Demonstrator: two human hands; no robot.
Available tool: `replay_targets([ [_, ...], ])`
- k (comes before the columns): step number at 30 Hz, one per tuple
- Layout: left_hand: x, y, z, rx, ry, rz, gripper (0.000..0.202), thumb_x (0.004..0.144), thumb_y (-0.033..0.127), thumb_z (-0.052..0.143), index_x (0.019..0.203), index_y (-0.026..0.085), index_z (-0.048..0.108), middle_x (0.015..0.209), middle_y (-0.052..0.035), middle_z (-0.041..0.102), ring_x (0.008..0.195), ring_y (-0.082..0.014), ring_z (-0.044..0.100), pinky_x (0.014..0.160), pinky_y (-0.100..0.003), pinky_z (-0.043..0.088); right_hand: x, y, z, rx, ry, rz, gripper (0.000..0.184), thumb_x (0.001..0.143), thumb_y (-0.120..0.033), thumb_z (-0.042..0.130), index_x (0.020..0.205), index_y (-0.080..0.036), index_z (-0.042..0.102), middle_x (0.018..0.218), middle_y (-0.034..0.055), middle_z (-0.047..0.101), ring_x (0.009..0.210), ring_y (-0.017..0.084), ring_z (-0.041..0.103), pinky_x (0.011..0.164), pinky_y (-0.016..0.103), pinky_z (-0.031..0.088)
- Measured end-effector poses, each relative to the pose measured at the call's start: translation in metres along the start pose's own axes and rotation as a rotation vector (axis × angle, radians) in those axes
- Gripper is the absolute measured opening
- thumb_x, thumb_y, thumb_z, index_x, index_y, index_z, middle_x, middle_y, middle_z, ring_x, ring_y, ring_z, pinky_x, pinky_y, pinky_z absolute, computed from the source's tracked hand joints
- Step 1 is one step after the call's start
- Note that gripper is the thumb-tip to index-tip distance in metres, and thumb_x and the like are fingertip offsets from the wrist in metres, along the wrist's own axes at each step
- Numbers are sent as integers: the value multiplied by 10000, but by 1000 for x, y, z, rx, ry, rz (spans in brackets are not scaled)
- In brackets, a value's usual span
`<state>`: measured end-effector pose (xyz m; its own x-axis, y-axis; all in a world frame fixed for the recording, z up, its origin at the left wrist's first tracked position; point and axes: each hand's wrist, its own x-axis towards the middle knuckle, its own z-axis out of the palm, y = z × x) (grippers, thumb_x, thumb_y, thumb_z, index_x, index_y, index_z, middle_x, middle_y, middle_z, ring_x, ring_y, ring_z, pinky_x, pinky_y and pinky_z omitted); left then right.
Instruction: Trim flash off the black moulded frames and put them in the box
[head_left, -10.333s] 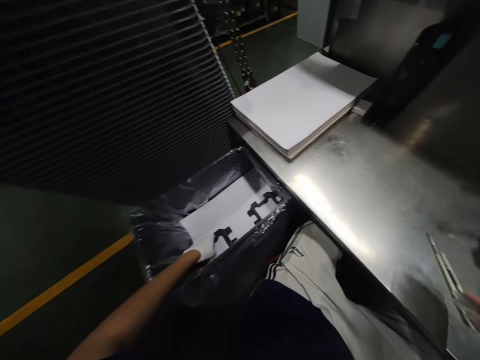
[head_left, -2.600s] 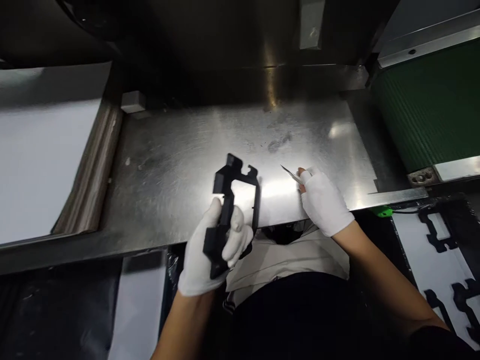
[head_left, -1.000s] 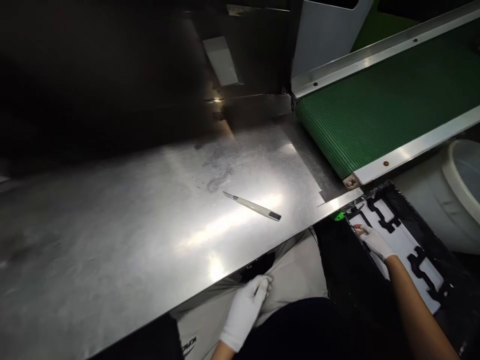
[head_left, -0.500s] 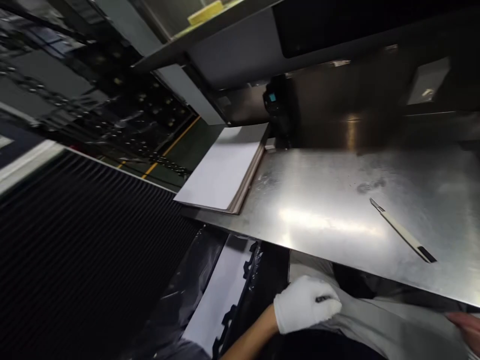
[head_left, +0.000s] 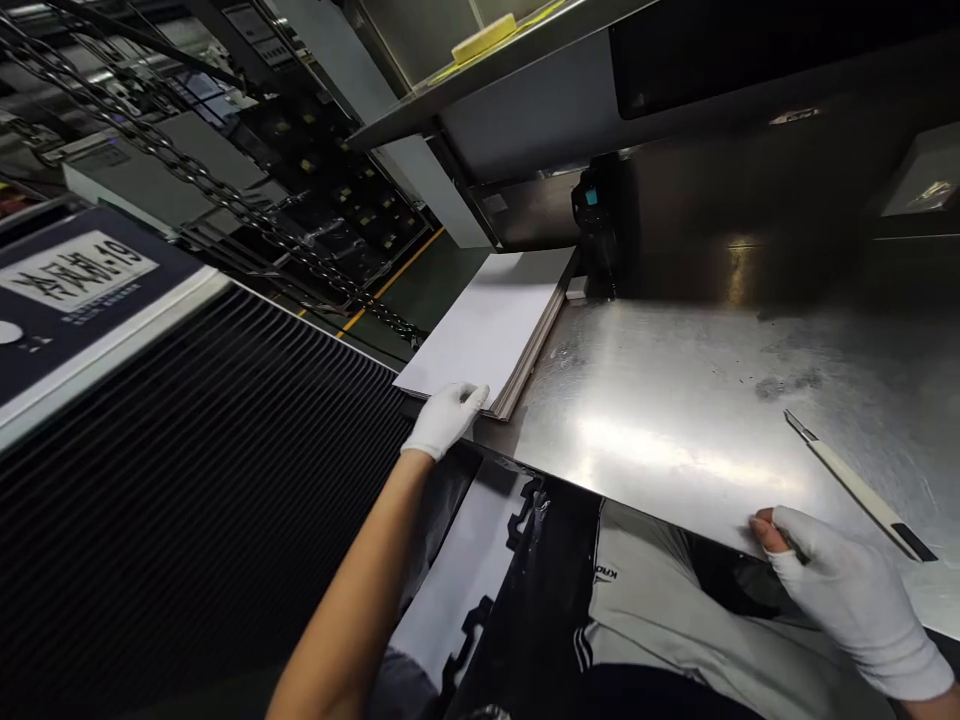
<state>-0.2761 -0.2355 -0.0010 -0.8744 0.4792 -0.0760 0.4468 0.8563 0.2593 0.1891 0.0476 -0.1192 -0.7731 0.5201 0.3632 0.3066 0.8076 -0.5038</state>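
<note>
Nearest me, the gloved right hand (head_left: 847, 595) rests loosely open on the front edge of the steel table (head_left: 675, 420), holding nothing. The craft knife (head_left: 855, 485) lies just beyond it, not touching. Below left, a black-lined bin (head_left: 559, 590) holds black frames (head_left: 527, 503). Farther off, the left hand (head_left: 448, 418) bends its fingers onto the near corner of the white sheet stack (head_left: 487, 320); I cannot tell whether they pinch a sheet.

We list: our left hand (head_left: 446, 418), white-gloved, fingers on the near corner of the stack of white sheets (head_left: 487, 325) at the steel table's (head_left: 675, 420) left end. Our right hand (head_left: 847, 590), gloved, rests empty on the near edge. A knife (head_left: 859, 485) lies just beyond it. A black-lined bin (head_left: 555, 560) sits below the table.
</note>
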Motion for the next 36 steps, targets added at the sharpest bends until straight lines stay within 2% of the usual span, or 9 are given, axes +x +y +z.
replay_targets([
  [4, 29, 5, -10, 163, -191, 14, 582, 807, 793, 623, 787, 216, 696, 842, -100, 784, 821, -292, 698, 754, -367, 480, 2, -3, -5, 7, -27, -42, 522, 1135, -528, 491, 744, -247, 692, 634, -11, 658, 494, 128, 574, 529, 276, 362],
  [8, 45, 7, -19, 262, -307, 30, 560, 740, 778, 683, 811, 223, 707, 850, -88, 800, 806, -276, 705, 719, -345, 469, 8, -7, -7, 61, -42, -23, 516, 1143, -523, 477, 744, -244, 648, 610, -21, 623, 485, 122, 542, 528, 271, 355],
  [12, 56, 7, -26, 313, -357, 34, 525, 745, 740, 657, 829, 224, 711, 850, -70, 804, 824, -269, 710, 755, -339, 490, 9, -7, -7, 149, -57, 2, 508, 1140, -531, 492, 751, -245, 650, 595, -22, 615, 471, 120, 527, 519, 265, 361],
  [19, 64, 15, -25, 377, -417, 33, 670, 647, 853, 685, 851, 216, 723, 899, -96, 815, 841, -284, 716, 749, -344, 500, 12, -8, -9, 147, -25, -12, 518, 1152, -536, 480, 764, -246, 663, 601, -31, 619, 469, 121, 551, 500, 260, 398],
  [24, 72, 20, -29, 386, -454, 47, 578, 620, 777, 669, 769, 221, 712, 800, -83, 771, 793, -280, 673, 716, -349, 467, 13, -8, -9, 138, -15, -26, 527, 1160, -533, 468, 768, -239, 661, 596, -39, 609, 466, 114, 556, 496, 250, 389],
  [27, 71, 26, -35, 345, -477, 52, 453, 647, 684, 638, 697, 239, 702, 698, -40, 722, 737, -258, 646, 693, -336, 464, 14, -8, -7, 132, -4, -33, 528, 1161, -529, 471, 758, -238, 649, 578, -47, 586, 460, 111, 548, 496, 253, 374],
  [30, 64, 40, -40, 288, -435, 75, 320, 649, 572, 637, 591, 257, 644, 594, -15, 627, 685, -244, 599, 695, -337, 461, 15, -6, -4, 90, 22, -38, 537, 1163, -535, 457, 759, -236, 647, 571, -45, 579, 450, 116, 530, 502, 273, 352],
  [33, 47, 65, -43, 178, -331, 87, 268, 650, 476, 666, 537, 256, 562, 530, -19, 537, 675, -254, 599, 708, -354, 484, 14, -1, -1, 66, 19, -14, 536, 1161, -532, 447, 764, -232, 647, 589, -29, 595, 474, 127, 541, 529, 290, 341],
  [36, 18, 101, -40, -58, -299, 93, 280, 756, 482, 643, 648, 242, 550, 587, -28, 588, 685, -257, 675, 674, -349, 534, 12, -6, 4, 70, 27, 79, 526, 1133, -552, 468, 756, -235, 653, 600, -7, 600, 488, 149, 532, 537, 314, 319],
])
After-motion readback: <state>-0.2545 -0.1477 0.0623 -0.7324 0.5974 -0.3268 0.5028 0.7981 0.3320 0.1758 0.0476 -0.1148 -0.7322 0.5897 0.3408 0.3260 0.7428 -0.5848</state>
